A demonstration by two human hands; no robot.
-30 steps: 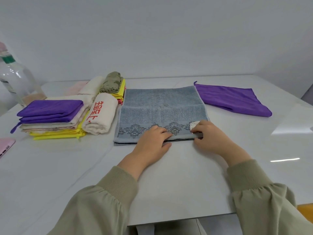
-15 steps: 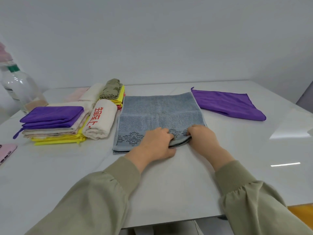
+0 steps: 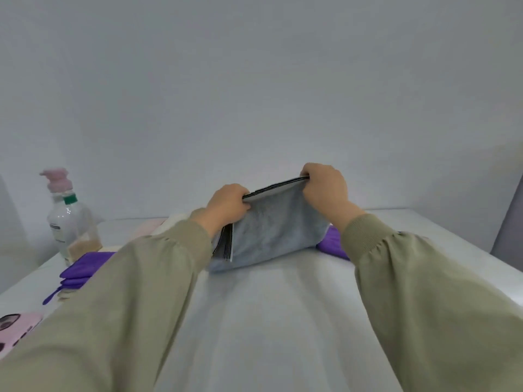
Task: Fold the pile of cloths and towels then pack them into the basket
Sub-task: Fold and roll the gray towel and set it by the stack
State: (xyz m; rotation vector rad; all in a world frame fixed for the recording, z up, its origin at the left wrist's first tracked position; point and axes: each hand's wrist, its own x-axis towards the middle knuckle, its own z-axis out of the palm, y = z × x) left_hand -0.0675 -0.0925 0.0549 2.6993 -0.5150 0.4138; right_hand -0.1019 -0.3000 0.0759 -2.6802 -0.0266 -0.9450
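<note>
A grey towel (image 3: 271, 230) is lifted by its near edge above the white table (image 3: 277, 321), its lower part still resting on the surface. My left hand (image 3: 227, 206) grips the left end of the raised edge. My right hand (image 3: 325, 188) grips the right end, a little higher. A folded purple cloth (image 3: 82, 268) tops a stack at the left, mostly hidden by my left sleeve. Part of another purple cloth (image 3: 332, 246) shows behind the towel at the right. No basket is in view.
A clear bottle with a green cap (image 3: 70, 227) and a pink pump bottle (image 3: 56, 179) stand at the far left. A pink phone (image 3: 15, 329) lies at the table's left edge. A pale wall rises behind the table.
Both hands took hold of the towel's near edge and raised it up and away from me. The camera view tilted upward.
</note>
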